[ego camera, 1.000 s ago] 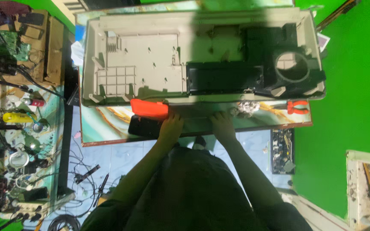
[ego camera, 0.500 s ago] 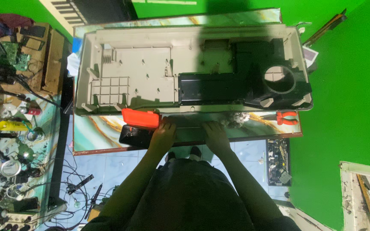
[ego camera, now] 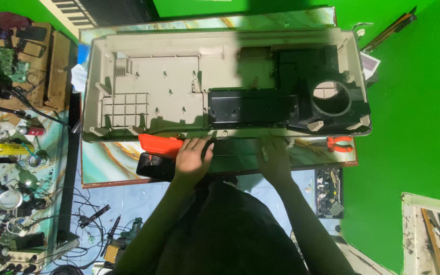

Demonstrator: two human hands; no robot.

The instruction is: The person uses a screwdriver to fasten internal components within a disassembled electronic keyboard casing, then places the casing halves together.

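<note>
Resting flat in the head view, the left hand [ego camera: 192,158] is lying open with fingers spread on the near edge of the marbled worktop [ego camera: 113,165], gripping nothing, its fingertips touching the flat orange plastic piece [ego camera: 160,145] and its palm lying just beside a black slab-like device [ego camera: 154,166]. The right hand [ego camera: 273,158] is also lying open and empty on the worktop, well apart from the left. Just beyond both hands, the long beige plastic housing with a black inner section and a round opening [ego camera: 148,86] is lying on its back, spanning the worktop. Orange-handled pliers [ego camera: 338,143] are sitting to the right of the right hand, close under the housing's edge. As a judgement, the housing is overhanging the worktop's ends, so a careless push from either hand could be tipping it, and the black device at the near edge could be slipping off.
</note>
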